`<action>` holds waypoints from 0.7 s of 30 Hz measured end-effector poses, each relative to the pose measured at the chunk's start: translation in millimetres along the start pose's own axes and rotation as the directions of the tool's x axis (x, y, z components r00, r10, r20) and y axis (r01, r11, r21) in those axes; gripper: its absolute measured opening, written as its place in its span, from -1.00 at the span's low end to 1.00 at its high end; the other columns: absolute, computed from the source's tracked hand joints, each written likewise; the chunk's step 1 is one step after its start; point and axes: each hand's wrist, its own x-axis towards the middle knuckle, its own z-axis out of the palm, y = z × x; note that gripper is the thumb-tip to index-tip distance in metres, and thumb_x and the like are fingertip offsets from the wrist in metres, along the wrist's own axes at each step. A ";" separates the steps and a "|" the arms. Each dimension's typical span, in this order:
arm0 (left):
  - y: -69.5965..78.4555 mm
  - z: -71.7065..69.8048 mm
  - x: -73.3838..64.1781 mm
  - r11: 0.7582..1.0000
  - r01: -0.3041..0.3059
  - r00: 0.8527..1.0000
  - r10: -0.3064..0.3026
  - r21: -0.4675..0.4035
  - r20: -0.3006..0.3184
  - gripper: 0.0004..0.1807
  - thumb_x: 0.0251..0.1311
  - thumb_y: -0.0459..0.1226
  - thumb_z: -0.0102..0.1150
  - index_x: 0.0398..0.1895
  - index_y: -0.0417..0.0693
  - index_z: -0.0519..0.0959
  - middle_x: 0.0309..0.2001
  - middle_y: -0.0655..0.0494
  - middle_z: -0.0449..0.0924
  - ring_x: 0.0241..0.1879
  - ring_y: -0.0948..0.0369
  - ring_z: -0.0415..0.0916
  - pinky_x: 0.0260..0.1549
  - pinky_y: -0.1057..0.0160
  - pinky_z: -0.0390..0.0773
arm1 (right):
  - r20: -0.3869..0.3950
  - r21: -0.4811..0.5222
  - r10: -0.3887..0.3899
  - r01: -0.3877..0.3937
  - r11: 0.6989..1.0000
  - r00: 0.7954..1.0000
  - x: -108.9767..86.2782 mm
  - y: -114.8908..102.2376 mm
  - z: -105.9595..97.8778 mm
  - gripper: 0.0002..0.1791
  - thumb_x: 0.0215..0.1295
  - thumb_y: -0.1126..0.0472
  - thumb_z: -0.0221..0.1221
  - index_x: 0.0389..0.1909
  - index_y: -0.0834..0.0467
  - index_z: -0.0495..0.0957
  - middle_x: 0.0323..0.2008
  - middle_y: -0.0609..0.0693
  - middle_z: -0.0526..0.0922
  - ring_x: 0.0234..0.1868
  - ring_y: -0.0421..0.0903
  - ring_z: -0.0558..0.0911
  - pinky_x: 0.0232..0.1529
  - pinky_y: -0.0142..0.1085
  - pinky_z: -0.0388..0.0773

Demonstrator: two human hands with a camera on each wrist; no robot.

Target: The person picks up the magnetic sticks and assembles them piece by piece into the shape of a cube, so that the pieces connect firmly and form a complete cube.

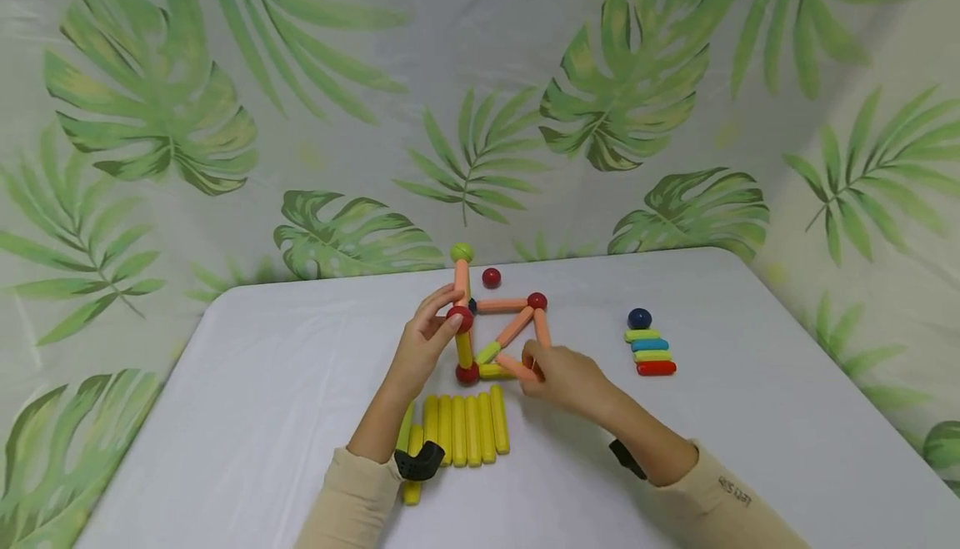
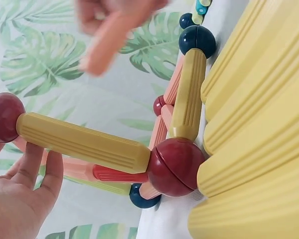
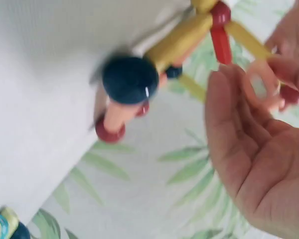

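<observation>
A frame of rods and balls stands on the white table. My left hand (image 1: 417, 356) holds the red ball (image 1: 460, 316) on top of an upright yellow rod (image 1: 464, 351), its thumb on the ball's near side. Another red ball (image 1: 467, 374) joins that rod's foot to a flat yellow rod (image 2: 189, 94) with a dark blue ball (image 2: 197, 42) at its end. Over the frame's right side, my right hand (image 1: 564, 374) pinches a loose orange rod (image 1: 516, 367) between thumb and fingers. Farther back, a green ball (image 1: 462, 252) caps an upright orange rod (image 1: 461, 278).
Several yellow rods (image 1: 467, 432) lie in a row before the frame, partly under my left wrist. A loose red ball (image 1: 491, 277) sits behind it. To the right are a dark blue ball (image 1: 640, 318) and several short coloured rods (image 1: 650, 346). A leaf-print cloth (image 1: 480, 74) hangs behind.
</observation>
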 end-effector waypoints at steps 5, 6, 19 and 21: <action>0.8 1.4 -0.1 1.000 0.011 1.000 -0.011 0.003 -0.003 -0.58 0.27 -0.39 -0.06 0.19 -0.31 0.27 0.29 -0.12 0.06 -0.17 0.12 0.38 -0.08 0.34 0.39 | -0.138 0.226 -0.164 0.192 0.955 0.977 14.2 5.1 -30.1 -0.82 0.20 0.17 0.16 -0.16 0.06 0.49 -0.38 -0.11 0.51 -0.51 -0.10 0.45 -0.51 -0.27 0.46; 0.6 1.7 -0.2 1.000 0.013 1.000 -0.013 0.006 -0.002 -0.58 0.28 -0.38 -0.06 0.20 -0.31 0.27 0.29 -0.11 0.05 -0.17 0.12 0.38 -0.08 0.34 0.39 | -0.152 0.255 -0.179 0.213 0.943 0.972 17.0 5.9 -33.7 -0.78 0.21 0.15 0.16 -0.12 0.04 0.49 -0.32 -0.12 0.52 -0.49 -0.09 0.46 -0.48 -0.25 0.47; 1.4 3.9 1.5 0.995 -0.094 0.995 0.094 0.026 0.029 -0.66 0.29 -0.44 -0.13 0.10 -0.41 0.31 0.25 -0.22 0.04 -0.07 0.02 0.37 -0.08 0.30 0.42 | -0.146 0.292 -0.238 0.271 0.917 0.960 32.8 1.3 -40.8 -0.71 0.18 0.19 0.18 -0.07 0.14 0.52 -0.20 -0.05 0.49 -0.32 -0.06 0.39 -0.39 -0.25 0.43; 0.4 3.6 2.9 0.989 -0.137 0.989 0.134 0.050 0.059 -0.70 0.29 -0.46 -0.17 0.06 -0.42 0.33 0.23 -0.23 0.09 0.00 -0.04 0.32 -0.04 0.27 0.39 | -0.143 0.314 -0.239 0.273 0.909 0.961 32.9 2.1 -40.4 -0.73 0.19 0.20 0.17 -0.08 0.13 0.51 -0.21 -0.05 0.49 -0.37 -0.05 0.40 -0.43 -0.26 0.43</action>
